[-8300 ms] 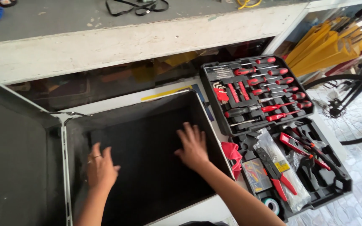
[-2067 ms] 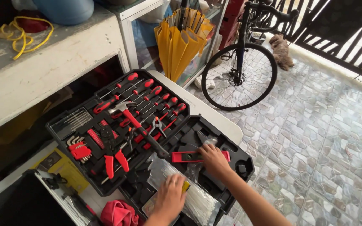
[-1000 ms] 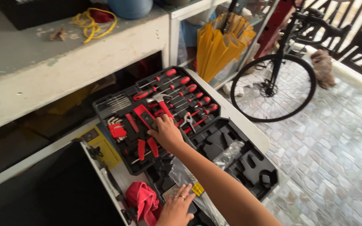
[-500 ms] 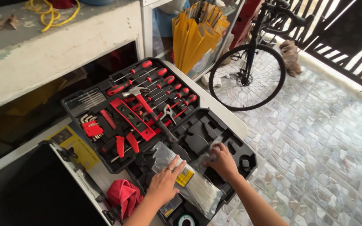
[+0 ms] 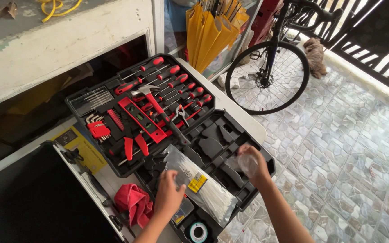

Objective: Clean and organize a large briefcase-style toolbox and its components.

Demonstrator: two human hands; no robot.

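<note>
while right hand (image 5: pixel 252 162) lifts clear bag (image 5: pixel 247 164), left hand (image 5: pixel 169 196) on cable ties (image 5: pixel 203 191)

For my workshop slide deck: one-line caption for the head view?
Left hand on bag of cable ties, right hand lifting small clear bag from black tool tray.

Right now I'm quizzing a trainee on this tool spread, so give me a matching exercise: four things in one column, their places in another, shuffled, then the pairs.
Things
1. hammer
2. cable ties
3. red rag
4. tape roll

Places
A. at the bottom edge of the lower tray
B. across the screwdrivers in the upper tray
C. beside the left hand, off the trays
D. in a clear bag under the left hand's fingertips

Pairs: 1-B, 2-D, 3-C, 4-A
</note>
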